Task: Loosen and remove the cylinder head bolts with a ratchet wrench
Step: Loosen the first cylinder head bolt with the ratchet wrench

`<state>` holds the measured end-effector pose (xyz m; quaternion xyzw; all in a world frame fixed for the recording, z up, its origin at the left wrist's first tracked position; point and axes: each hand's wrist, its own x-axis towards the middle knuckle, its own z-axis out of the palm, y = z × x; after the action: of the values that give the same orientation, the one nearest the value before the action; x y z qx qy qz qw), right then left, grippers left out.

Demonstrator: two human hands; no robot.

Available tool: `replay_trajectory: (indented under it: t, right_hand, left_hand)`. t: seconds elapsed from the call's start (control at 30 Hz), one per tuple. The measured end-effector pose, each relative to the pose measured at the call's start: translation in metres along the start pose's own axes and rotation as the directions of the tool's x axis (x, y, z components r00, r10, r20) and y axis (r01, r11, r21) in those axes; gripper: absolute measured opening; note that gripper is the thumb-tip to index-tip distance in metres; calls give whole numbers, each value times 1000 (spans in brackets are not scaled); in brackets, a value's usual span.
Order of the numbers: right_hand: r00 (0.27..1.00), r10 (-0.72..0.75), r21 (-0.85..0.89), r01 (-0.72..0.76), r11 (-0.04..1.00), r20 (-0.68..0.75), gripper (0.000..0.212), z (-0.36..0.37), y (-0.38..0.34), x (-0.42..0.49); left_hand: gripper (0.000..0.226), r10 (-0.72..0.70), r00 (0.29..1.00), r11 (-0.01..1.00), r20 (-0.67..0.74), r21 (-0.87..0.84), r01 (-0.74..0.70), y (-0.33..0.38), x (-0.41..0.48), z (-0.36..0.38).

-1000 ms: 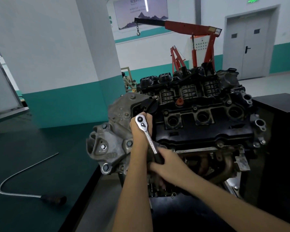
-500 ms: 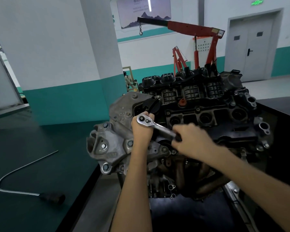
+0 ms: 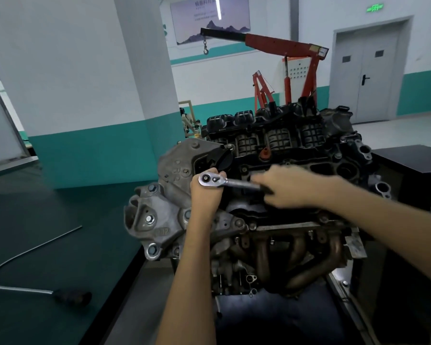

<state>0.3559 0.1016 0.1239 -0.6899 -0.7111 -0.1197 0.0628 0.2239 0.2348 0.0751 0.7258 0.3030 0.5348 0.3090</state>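
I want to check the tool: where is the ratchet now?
In the head view, near centre, the ratchet sits at the upper left end of the engine, its head above the left hand and its handle in the right hand.

White walls with teal base, grey double door, red engine crane behind.

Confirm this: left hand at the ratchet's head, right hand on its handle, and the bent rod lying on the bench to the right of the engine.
One error: the head view shows the rod on the bench left of the engine, not right. The left hand at the head of the ratchet and the right hand on its handle are correct.
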Motion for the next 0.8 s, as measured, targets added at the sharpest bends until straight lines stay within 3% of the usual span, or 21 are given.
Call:
replay_trajectory:
  t: [0.07,0.2,0.3,0.4,0.47,0.5,0.57,0.63,0.73,0.8]
  right_hand:
    - [992,17,-120,-33,992,-128,16,-18,13,12]
    - [973,105,-72,-122,990,-204,18,5,-4,5]
    - [971,226,296,-193,936,-80,17,45,-40,-17]
    - [969,245,713,-157,683,-21,16,83,-89,-29]
    - [966,254,841,-99,532,-47,24,94,-112,-29]
    - [967,248,850,-82,521,-58,28,94,-113,-28]
    - [977,201,785,-72,615,-68,33,86,-98,-26]
    - [990,139,617,-91,782,-30,26,73,-68,-25]
    - [996,85,162,-82,983,-12,24,36,-17,-15]
    - [994,41,-105,-52,993,-104,28,11,6,-3]
  left_hand:
    - [43,7,1000,999,-5,47,-7,3,-2,0]
    - [47,-58,997,997,-57,-47,56,7,-3,2]
    - [49,-131,988,988,-79,-97,123,8,1,5]
    - [48,-98,990,995,-101,-11,98,5,1,7]
    - [47,-36,994,999,-101,0,36,2,-2,6]
    - [47,-27,994,1000,-102,-13,26,1,-3,6]
    - [48,-28,996,999,-85,-24,26,0,-3,5]
    - [49,-21,999,1000,-47,-24,20,-2,-2,4]
    - [51,-28,1000,1000,12,-10,28,-1,1,2]
    - [48,-3,999,998,52,67,-1,3,1,0]
